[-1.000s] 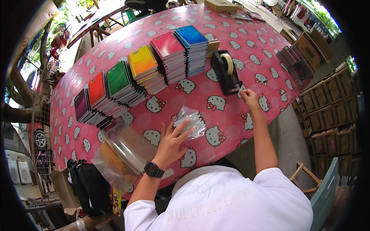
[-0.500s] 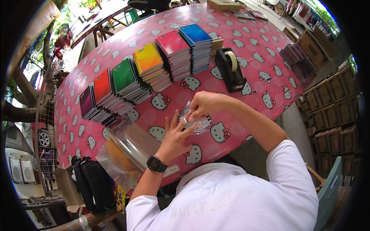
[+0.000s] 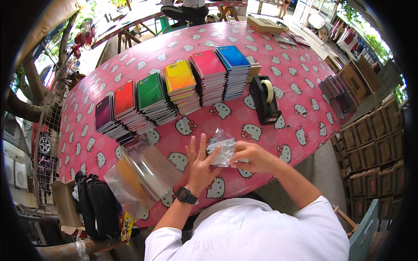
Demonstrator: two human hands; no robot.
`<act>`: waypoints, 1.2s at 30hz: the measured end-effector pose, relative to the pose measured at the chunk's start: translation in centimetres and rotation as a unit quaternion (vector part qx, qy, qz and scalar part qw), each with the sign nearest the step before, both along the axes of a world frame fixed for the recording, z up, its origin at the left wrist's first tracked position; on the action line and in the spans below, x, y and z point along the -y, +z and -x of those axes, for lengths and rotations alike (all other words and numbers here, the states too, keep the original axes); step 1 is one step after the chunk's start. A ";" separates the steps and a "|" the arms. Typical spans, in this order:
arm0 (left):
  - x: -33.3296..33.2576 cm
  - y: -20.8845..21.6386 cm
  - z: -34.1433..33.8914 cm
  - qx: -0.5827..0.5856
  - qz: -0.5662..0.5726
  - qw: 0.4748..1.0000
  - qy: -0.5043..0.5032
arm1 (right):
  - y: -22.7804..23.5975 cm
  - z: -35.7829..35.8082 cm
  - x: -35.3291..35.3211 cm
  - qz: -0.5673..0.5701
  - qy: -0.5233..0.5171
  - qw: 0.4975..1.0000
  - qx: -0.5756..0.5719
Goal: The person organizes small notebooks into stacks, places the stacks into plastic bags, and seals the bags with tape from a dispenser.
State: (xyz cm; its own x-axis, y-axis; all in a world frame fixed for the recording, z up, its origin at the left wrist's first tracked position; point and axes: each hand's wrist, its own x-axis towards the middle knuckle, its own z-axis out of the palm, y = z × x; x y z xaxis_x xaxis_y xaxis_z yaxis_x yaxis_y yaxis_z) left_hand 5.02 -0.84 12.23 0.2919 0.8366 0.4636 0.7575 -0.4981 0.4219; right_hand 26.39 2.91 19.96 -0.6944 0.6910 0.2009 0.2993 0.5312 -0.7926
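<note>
In front of me on the table lies a small clear plastic-wrapped packet [image 3: 223,151]; its contents look pale and striped, and glare hides what they are. My left hand [image 3: 201,166] has its fingers stretched and spread, the thumb side resting on the packet's left edge. Curled fingers of my right hand [image 3: 250,157] pinch the wrap at the packet's right side. Beyond my hands runs a row of spiral notebook stacks: purple [image 3: 104,114], red [image 3: 125,96], green [image 3: 151,91], yellow [image 3: 178,77], pink [image 3: 208,65] and blue [image 3: 234,58].
A black tape dispenser [image 3: 263,106] stands right of the stacks. Clear plastic sheets [image 3: 143,174] lie left of my left arm. Wrapped dark notebooks [image 3: 337,93] sit at the table's right edge, near piled cartons [image 3: 370,143]. A black bag [image 3: 98,204] is at lower left.
My right hand has moved from the top of the packet to its right side, uncovering more of it. My left hand stays at the left edge. The view has tilted up somewhat.
</note>
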 end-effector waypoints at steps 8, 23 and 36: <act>-0.6 0.8 1.0 0.185 0.158 0.970 0.013 | -1.9 -0.9 -3.6 0.055 -0.170 0.983 -0.050; -2.2 0.2 1.3 0.129 0.039 0.985 -0.106 | -5.8 -0.1 -1.0 -0.238 -0.045 0.969 0.048; -2.0 -0.2 -1.6 0.260 0.045 0.964 0.034 | -5.0 3.9 -0.3 0.096 -0.276 0.954 -0.073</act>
State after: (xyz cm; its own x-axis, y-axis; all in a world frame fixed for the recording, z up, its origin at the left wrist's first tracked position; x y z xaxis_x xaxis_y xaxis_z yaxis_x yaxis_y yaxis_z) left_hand 6.61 1.12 12.02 -0.0178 0.8890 0.4576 0.4620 -0.3986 0.7922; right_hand 22.48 3.17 14.95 -0.1882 0.9769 0.1009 0.3712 0.1658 -0.9136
